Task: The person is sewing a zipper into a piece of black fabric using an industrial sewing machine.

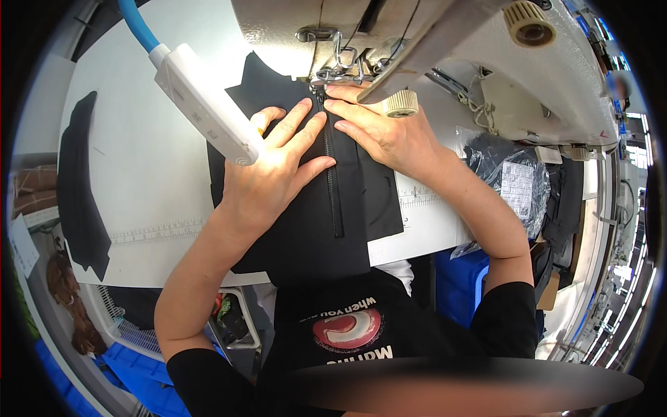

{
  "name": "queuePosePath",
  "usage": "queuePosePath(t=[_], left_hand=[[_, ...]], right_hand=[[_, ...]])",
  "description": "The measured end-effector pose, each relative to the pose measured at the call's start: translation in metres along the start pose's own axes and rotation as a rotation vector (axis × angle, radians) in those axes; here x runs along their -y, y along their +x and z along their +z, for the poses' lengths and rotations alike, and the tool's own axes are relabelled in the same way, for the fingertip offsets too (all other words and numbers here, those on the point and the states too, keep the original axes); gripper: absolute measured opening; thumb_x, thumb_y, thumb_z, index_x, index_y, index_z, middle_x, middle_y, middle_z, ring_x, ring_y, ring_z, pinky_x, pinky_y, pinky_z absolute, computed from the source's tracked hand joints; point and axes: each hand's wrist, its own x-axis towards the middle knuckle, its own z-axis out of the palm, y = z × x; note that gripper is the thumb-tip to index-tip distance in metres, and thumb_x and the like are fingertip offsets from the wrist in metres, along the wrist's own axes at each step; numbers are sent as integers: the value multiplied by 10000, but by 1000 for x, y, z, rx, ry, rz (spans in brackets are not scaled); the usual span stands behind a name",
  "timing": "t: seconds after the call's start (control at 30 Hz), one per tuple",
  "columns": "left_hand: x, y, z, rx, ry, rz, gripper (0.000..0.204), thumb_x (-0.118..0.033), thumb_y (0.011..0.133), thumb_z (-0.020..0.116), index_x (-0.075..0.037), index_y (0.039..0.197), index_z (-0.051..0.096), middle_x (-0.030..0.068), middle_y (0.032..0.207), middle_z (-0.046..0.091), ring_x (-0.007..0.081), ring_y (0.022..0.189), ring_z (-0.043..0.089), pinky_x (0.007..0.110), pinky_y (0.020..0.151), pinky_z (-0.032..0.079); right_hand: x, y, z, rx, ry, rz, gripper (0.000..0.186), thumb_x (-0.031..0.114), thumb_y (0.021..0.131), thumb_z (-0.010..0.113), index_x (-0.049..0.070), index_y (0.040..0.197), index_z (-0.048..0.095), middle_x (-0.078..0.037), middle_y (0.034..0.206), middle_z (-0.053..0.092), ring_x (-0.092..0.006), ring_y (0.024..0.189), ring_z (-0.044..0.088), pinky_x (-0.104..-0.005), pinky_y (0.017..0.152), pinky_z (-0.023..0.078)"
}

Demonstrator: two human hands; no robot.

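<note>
Here, both hands (267, 174) (399, 135) open, nearly flat on black fabric (295, 240) along its zipper (333, 194).

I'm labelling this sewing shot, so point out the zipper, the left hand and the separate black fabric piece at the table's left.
Zipper (332, 182): head view, on its teeth, about midway along.
Left hand (269, 169): head view, on its back.
Separate black fabric piece (78, 184): head view, mid-length.

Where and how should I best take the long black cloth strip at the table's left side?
Probably pinch the cloth strip midway along its right edge, coming from the right with the left hand: it looks long and flat, with white table showing along that edge.
</note>
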Motion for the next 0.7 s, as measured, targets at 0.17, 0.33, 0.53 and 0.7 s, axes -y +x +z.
queuePosePath(t=[0.17, 0.33, 0.53, 0.7], left_hand=[[0, 1, -1, 18, 36, 6, 493, -352, 671, 785, -119, 1095, 689, 34, 1178, 647, 239, 977, 579, 333, 811, 512], [2, 1, 0, 12, -5, 2, 493, -346, 672, 788, -115, 1095, 689, 40, 1183, 648, 238, 971, 576, 344, 827, 500], [4, 4, 1, 15, -10, 16, 493, -325, 672, 796, -105, 1100, 691, 48, 1184, 653, 247, 972, 574, 349, 825, 499], [4, 3, 1, 18, -33, -1, 489, -322, 679, 795, -103, 1104, 691, 51, 1186, 652, 247, 975, 571, 353, 819, 496]], right_hand=[[1, 0, -2, 10, 9, 14, 187, 232, 840, 682, 78, 945, 702, -69, 1071, 685, -281, 985, 630, -368, 867, 512], [2, 1, -3, 13, 32, 32, 194, 230, 837, 681, 73, 949, 699, -71, 1034, 684, -276, 989, 626, -365, 849, 511], [1, 3, -5, 29, 25, 35, 152, 220, 827, 686, 84, 887, 713, -75, 1001, 677, -265, 937, 626, -361, 804, 511], [-1, 4, -3, 1, 3, 8, 144, 225, 824, 690, 85, 848, 718, -80, 976, 674, -260, 912, 624, -359, 785, 511]])
